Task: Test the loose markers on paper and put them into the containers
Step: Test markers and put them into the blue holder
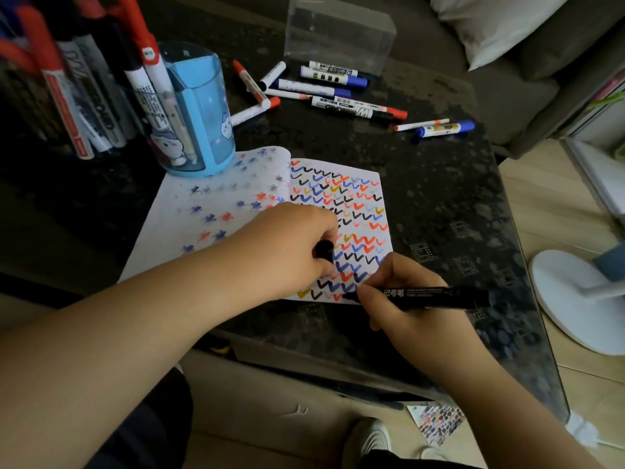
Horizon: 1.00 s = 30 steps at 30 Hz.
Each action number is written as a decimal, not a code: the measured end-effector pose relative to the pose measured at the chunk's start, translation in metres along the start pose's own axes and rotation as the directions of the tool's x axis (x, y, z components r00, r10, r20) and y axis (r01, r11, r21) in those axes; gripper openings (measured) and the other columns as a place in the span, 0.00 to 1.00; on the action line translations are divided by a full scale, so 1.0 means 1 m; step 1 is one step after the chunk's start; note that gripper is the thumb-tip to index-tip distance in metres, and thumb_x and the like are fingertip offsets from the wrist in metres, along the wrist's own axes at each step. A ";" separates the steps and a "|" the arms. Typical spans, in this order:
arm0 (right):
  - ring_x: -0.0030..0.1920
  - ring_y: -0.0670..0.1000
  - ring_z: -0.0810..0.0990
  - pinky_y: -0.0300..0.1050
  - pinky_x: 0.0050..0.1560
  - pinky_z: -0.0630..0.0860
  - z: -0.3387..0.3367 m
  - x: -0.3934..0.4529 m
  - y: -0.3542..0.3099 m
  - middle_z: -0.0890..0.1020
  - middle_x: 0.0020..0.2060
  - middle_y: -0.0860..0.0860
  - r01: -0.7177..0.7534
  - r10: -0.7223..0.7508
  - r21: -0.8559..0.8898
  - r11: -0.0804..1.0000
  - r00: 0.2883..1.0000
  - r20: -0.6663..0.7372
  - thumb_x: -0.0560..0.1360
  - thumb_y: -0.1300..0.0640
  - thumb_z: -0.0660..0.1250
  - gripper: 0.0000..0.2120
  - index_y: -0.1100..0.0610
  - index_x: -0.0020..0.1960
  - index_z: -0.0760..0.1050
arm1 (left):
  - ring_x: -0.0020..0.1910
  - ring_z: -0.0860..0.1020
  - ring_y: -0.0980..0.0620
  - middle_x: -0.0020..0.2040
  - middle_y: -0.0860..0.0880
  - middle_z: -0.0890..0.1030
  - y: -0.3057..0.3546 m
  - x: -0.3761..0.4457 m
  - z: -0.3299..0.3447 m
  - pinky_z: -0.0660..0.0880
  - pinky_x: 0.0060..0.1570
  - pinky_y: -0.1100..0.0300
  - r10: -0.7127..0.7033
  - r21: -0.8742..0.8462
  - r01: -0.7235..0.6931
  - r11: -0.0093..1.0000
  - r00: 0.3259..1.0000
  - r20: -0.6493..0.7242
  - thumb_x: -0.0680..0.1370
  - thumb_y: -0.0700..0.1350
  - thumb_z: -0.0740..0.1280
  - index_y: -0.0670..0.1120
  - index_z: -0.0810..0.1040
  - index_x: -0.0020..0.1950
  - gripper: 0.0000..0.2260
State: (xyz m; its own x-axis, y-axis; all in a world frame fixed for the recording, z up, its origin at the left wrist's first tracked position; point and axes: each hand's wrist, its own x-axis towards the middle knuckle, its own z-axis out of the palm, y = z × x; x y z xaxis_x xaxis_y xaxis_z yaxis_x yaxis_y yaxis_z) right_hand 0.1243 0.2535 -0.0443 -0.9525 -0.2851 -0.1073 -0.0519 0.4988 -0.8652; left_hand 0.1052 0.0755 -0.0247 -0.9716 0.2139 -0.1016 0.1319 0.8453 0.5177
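Marker [436, 296] lies in the right hand [399, 299], low centre-right of the frame, fingers pinching it, tip on the bottom edge of the paper [368, 194]. The left hand [287, 245] curls around its black cap [324, 250] over the page. Loose markers [338, 88] lie top centre; the blue cup [199, 110] stands upper left.

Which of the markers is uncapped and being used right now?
The black marker in the right hand, tip on the paper; the others lie capped beyond it.
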 end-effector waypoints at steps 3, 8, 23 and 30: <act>0.28 0.42 0.75 0.31 0.28 0.69 0.001 0.000 0.000 0.80 0.31 0.50 -0.001 0.001 -0.021 1.000 1.000 -0.007 0.72 0.61 0.69 0.07 0.61 0.38 0.73 | 0.46 0.73 0.56 0.43 0.57 0.73 0.000 0.000 0.001 0.66 0.38 0.65 0.005 0.002 -0.005 1.000 1.000 -0.006 0.73 0.49 0.70 0.53 0.75 0.51 0.09; 0.27 0.44 0.74 0.35 0.27 0.69 -0.001 0.000 0.000 0.79 0.30 0.52 0.001 -0.001 -0.056 0.998 1.000 -0.004 0.72 0.60 0.69 0.08 0.60 0.37 0.73 | 0.46 0.73 0.57 0.48 0.55 0.77 -0.001 0.001 0.001 0.66 0.36 0.68 0.019 0.003 -0.019 1.000 1.000 -0.018 0.73 0.49 0.71 0.52 0.75 0.52 0.09; 0.28 0.41 0.74 0.33 0.29 0.71 -0.016 0.005 -0.014 0.77 0.26 0.46 0.051 0.011 0.268 0.962 0.975 -0.222 0.71 0.60 0.70 0.05 0.57 0.38 0.75 | 0.43 0.80 0.55 0.43 0.53 0.82 -0.009 0.007 -0.001 0.76 0.49 0.56 -0.122 -0.482 0.050 0.875 0.986 -0.118 0.75 0.47 0.69 0.53 0.78 0.47 0.02; 0.30 0.43 0.75 0.35 0.32 0.72 -0.025 0.018 -0.030 0.77 0.28 0.47 0.162 -0.007 0.511 0.844 0.956 -0.292 0.72 0.56 0.67 0.10 0.52 0.31 0.75 | 0.36 0.82 0.54 0.37 0.47 0.84 0.001 0.005 -0.017 0.79 0.38 0.64 -0.263 -0.978 0.174 0.117 0.955 0.139 0.76 0.38 0.63 0.41 0.79 0.48 0.06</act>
State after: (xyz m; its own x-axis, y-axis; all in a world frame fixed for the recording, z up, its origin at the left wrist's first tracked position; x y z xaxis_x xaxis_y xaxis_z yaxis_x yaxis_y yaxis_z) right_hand 0.1016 0.2540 -0.0081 -0.9982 -0.0369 0.0464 -0.0448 -0.0439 -0.9980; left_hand 0.0971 0.0694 -0.0101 -0.9351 0.0495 -0.3510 -0.3460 -0.3425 0.8735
